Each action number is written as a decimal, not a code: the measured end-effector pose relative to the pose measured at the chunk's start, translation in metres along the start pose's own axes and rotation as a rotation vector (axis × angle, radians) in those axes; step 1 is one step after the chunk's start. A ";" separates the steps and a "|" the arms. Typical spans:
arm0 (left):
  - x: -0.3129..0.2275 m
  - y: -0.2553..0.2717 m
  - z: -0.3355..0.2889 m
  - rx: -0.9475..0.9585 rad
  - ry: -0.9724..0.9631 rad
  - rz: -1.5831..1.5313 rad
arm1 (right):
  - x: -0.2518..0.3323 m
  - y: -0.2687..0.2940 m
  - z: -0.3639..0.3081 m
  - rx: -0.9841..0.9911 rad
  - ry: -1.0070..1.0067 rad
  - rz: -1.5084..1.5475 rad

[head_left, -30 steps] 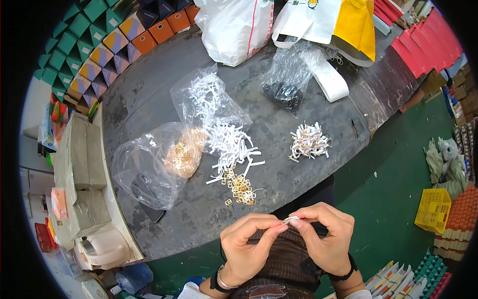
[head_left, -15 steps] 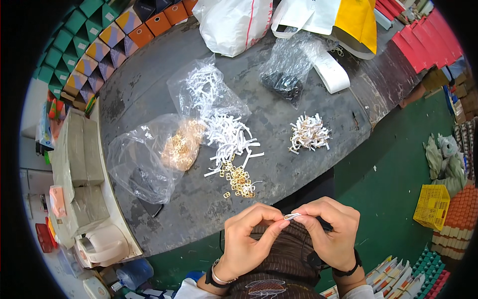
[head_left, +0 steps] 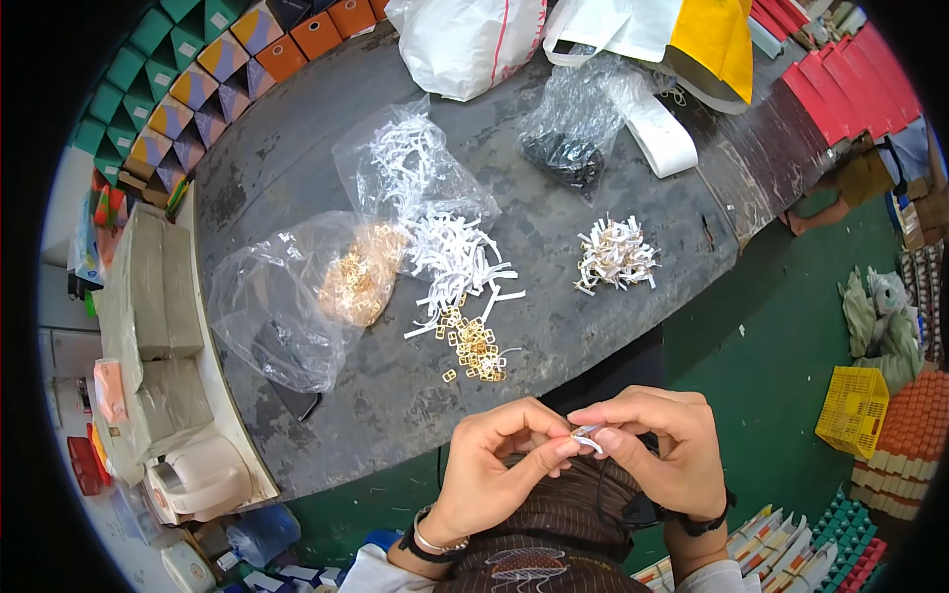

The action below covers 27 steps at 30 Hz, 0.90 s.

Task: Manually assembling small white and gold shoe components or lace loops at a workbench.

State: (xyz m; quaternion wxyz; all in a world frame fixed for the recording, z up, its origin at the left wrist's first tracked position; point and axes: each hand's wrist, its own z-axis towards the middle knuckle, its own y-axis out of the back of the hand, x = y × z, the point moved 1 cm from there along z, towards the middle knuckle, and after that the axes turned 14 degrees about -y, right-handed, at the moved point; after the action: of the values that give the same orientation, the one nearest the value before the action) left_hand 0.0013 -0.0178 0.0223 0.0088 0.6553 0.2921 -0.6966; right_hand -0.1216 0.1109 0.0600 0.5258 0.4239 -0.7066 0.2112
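White strip [head_left: 585, 441] pinched between my left hand [head_left: 494, 469] and right hand [head_left: 657, 455], both grasping it, just off the bench's [head_left: 297, 168] near edge.

Small assembly workshop: worn grey worktop [head_left: 297, 168] with bagged gold clips [head_left: 361, 282], loose white strips [head_left: 455, 257], finished bundles [head_left: 615, 255]; coloured boxes [head_left: 188, 94] stacked along its far-left edge.

Bare grey table [head_left: 593, 326] lay open between the loose gold buckles [head_left: 473, 346] and the finished white bundle [head_left: 615, 257] at right; farther off, clear bags [head_left: 326, 287], white strips [head_left: 455, 259] and sacks [head_left: 474, 40] crowded the left and far edge.
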 end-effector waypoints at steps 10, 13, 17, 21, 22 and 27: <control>-0.007 0.008 0.003 0.195 0.056 0.260 | 0.005 0.013 0.003 0.161 -0.119 -0.099; -0.007 0.009 0.004 0.234 0.048 0.308 | 0.002 0.013 0.003 0.159 -0.159 -0.090; -0.012 0.000 0.004 0.176 -0.034 0.370 | -0.004 0.002 -0.002 -0.002 -0.161 -0.052; -0.010 -0.007 0.008 0.111 -0.085 0.380 | -0.008 -0.002 -0.004 -0.130 -0.076 -0.094; -0.007 -0.007 0.007 0.085 -0.102 0.376 | -0.008 -0.003 -0.005 -0.122 -0.075 -0.072; 0.002 -0.003 0.006 0.043 -0.125 0.343 | -0.006 -0.003 -0.004 -0.051 -0.172 0.016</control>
State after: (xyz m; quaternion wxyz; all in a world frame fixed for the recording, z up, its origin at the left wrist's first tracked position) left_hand -0.0052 -0.0167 0.0215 0.1319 0.6508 0.1600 -0.7304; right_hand -0.1165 0.1145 0.0553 0.4720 0.4215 -0.7576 0.1601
